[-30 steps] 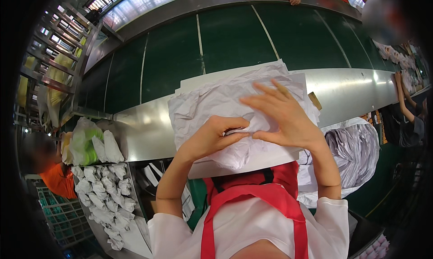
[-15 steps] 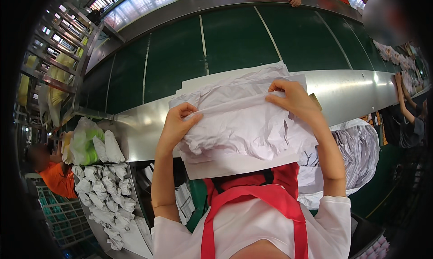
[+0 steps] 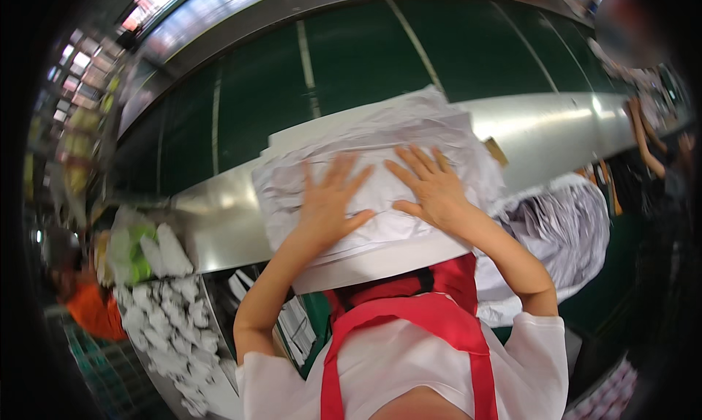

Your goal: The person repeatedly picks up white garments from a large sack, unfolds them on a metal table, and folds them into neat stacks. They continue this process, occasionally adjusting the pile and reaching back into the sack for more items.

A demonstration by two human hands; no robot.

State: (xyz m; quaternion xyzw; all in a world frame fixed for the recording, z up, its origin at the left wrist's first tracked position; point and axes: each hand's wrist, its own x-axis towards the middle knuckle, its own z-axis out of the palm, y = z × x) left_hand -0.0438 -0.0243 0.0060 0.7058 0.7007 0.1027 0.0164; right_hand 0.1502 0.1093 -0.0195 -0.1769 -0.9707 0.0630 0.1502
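Observation:
A stack of thin, wrinkled white paper sheets (image 3: 453,138) lies in front of me on a flat white board (image 3: 373,265). Both of my hands rest on the top sheet with fingers spread. My left hand (image 3: 329,200) presses on its left half, slightly blurred by motion. On the right half, my right hand (image 3: 435,193) lies flat, its thumb pointing toward the left hand. Neither hand grips anything. The paper beneath my palms is hidden.
Beyond the stack runs a green conveyor belt (image 3: 365,54) with a metal ledge (image 3: 556,127). A sack of crumpled paper (image 3: 563,237) stands right. White paper-wrapped bundles (image 3: 164,317) fill a tray at left, beside a plastic bag (image 3: 131,241). A person in orange (image 3: 95,310) is far left.
Both hands have let go of the pinched top sheet edge, moved toward the middle and flattened onto the paper. The raised fold now lies flatter.

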